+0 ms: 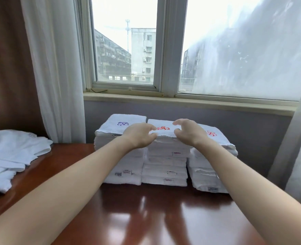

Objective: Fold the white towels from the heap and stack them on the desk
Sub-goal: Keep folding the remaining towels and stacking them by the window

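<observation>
Here, three stacks of folded towels (pixel 165 167) side by side at back of surface (pixel 164 218), below window (pixel 125 50). On middle stack, left hand (pixel 139 136) pinches front edge of top towel (pixel 162 133), red emblem up. Beside it, right hand (pixel 188 132) curves over same edge, cannot tell whether gripping. Loose heap (pixel 10 156) lies far left on surface.

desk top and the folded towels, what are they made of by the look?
Desk: looks like red-brown wood or veneer under a glossy lacquer; the window light mirrors on it. Folded towels: white terry cloth, probably cotton; fuzzy nap, thick soft edges, embroidered logos, sewn-in labels.
</observation>
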Demonstrator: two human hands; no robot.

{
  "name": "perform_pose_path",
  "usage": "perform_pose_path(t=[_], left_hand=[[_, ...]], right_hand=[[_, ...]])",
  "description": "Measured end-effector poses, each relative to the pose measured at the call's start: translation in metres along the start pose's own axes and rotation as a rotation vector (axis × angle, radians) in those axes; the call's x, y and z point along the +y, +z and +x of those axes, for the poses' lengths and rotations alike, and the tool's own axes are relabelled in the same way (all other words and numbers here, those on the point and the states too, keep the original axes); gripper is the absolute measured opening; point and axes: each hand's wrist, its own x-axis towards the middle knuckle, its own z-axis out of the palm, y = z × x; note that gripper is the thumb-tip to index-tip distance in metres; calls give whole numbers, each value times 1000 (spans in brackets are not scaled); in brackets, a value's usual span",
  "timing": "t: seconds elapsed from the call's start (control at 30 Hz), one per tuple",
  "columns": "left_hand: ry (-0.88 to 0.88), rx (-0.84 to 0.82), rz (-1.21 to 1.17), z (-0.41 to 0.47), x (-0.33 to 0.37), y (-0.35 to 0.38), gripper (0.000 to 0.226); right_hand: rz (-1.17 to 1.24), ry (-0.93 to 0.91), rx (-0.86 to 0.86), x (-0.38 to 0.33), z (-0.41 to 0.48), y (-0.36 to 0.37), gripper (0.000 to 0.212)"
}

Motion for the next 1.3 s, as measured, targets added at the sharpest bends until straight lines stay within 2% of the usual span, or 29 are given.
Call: perform_pose_path(t=[0.07, 0.23, 0.4, 0.67, 0.9, 1.07, 1.3], left_hand=[[8, 72, -45, -20, -5, -5, 44], [-63, 191, -70, -84, -36, -28, 44], [-192, 166, -31, -156, -82, -50, 46], [-423, 151, 22, -256, -166, -68, 47], [-610, 131, 24, -322, -240, -82, 41], [-687, 130, 76, -338, -295, -95, 44], [-724, 181, 114, -326, -370, -93, 45]], right_hand=[[7, -136, 21, -18, -14, -3, 42], [-8, -406, -17, -77, -44, -2, 43], [-70, -556, -164, -147, -66, 18, 46], [-87, -745, -329, -251, -99, 76, 34], [-45, -809, -406, -329, -101, 136, 49], [-40, -803, -443, -375, -81, 176, 50], [12, -764, -393, -428, -42, 232, 44]])
